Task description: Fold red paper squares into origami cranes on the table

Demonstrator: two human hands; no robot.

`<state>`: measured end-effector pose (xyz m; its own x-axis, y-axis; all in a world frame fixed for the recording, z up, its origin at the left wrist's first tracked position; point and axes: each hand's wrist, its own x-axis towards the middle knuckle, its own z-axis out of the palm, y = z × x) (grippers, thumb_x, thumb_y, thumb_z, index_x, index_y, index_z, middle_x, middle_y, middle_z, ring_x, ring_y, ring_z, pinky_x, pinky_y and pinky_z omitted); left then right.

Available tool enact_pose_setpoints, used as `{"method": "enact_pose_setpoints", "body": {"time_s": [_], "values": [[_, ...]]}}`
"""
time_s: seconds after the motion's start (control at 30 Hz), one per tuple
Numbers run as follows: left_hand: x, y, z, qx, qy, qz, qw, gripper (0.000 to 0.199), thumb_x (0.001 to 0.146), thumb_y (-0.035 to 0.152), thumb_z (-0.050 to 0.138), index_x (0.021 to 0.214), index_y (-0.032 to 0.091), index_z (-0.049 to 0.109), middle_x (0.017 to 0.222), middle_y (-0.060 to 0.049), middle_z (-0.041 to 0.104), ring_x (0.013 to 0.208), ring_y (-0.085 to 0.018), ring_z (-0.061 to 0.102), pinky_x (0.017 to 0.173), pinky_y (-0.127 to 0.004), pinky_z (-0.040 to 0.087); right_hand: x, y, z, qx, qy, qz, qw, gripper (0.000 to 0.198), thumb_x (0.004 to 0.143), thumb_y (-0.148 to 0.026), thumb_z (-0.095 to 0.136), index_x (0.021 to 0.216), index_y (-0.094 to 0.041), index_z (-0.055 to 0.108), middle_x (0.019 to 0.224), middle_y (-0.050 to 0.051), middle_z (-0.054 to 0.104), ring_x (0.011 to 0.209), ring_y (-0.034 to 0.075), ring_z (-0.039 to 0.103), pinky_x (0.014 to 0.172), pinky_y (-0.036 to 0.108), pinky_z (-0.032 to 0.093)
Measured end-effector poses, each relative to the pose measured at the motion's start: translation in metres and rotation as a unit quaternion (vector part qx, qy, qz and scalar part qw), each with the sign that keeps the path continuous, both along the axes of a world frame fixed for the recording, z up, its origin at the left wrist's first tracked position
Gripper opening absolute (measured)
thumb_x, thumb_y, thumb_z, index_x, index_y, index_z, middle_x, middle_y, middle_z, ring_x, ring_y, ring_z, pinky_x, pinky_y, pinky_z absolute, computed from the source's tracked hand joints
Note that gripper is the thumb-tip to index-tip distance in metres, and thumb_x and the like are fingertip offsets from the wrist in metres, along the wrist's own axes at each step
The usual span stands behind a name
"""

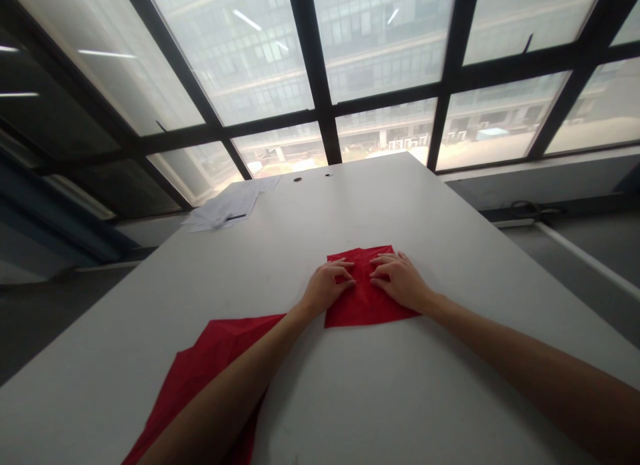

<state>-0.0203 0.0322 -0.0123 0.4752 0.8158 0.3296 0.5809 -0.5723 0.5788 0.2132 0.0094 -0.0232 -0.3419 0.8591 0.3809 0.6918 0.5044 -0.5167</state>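
A small, roughly square red cloth point(367, 308) lies spread on the white table point(320, 398), lightly creased along its far part. My left hand point(327, 281) rests on its left side, thumb and forefinger pinched together on the fabric near the middle. Facing it, my right hand point(400, 279) bends over the right side, with its thumb and finger also closed on the fabric. A narrow strip of cloth shows between the two hands. Under my left forearm is a larger, crumpled red cloth point(200, 358), partly covered by the arm.
Loose white papers point(227, 201) lie at the table's far left corner with a dark pen point(237, 217) on them. Two small dark round spots are near the far edge. Large framed windows point(380, 45) stand beyond. A black cable point(537, 208) lies off the right side.
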Motion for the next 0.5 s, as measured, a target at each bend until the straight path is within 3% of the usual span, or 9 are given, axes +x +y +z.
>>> {"method": "enact_pose_setpoints", "body": {"time_s": [0.37,0.5], "values": [[0.0020,-0.0038,0.0032,0.051,0.005,0.004,0.999,0.008,0.082,0.015,0.074,0.079,0.023,0.074,0.105,-0.002,0.075,0.102,-0.022,0.068,0.099,-0.040,0.050,-0.0008,-0.0014,-0.0005,0.015,0.038,-0.036,0.999,0.007,0.083,-0.018,0.070,0.081,-0.024,0.073,0.105,0.003,0.074,0.104,0.025,0.063,0.104,0.050,0.035],[0.0014,-0.0040,0.0051,0.071,-0.014,0.026,0.997,0.008,0.085,0.015,0.071,0.081,0.022,0.073,0.106,-0.004,0.075,0.101,-0.022,0.068,0.098,-0.040,0.051,-0.0003,-0.0018,-0.0012,0.027,0.024,-0.037,0.999,0.010,0.086,-0.017,0.067,0.087,-0.025,0.073,0.105,0.002,0.074,0.104,0.025,0.063,0.107,0.053,0.032]]}}
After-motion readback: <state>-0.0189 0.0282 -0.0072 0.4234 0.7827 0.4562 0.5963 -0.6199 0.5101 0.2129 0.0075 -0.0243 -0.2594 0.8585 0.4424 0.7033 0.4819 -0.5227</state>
